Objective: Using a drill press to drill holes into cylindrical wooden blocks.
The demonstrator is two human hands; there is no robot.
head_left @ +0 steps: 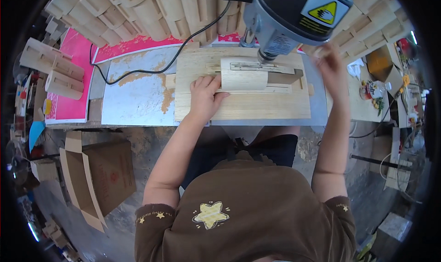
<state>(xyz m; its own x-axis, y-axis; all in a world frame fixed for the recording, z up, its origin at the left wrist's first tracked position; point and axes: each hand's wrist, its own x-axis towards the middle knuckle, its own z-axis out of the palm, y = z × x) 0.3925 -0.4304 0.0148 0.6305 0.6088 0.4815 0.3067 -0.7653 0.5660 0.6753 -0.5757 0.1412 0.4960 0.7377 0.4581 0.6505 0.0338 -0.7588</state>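
Note:
A pale, rounded wooden piece (243, 80) with a long slot along its top lies on a flat wooden board (271, 107). My left hand (206, 96) grips its left end, fingers curled over it and thumb resting low beside it. Above the slot hangs the chuck of a grey and black drill press (266, 55); whether its bit touches the wood cannot be seen. To the right of the machine's head, my right hand (330, 69) is raised and smeared by motion, its fingers near the machine's side. What it holds, if anything, is unclear.
Stacked slotted wooden pieces (133, 9) line the back, with more at the left (64, 85). A black cable (151, 72) crosses the dusty bench. A clear plastic bottle (374, 90) lies at right. An open cardboard box (103, 177) sits on the floor at left.

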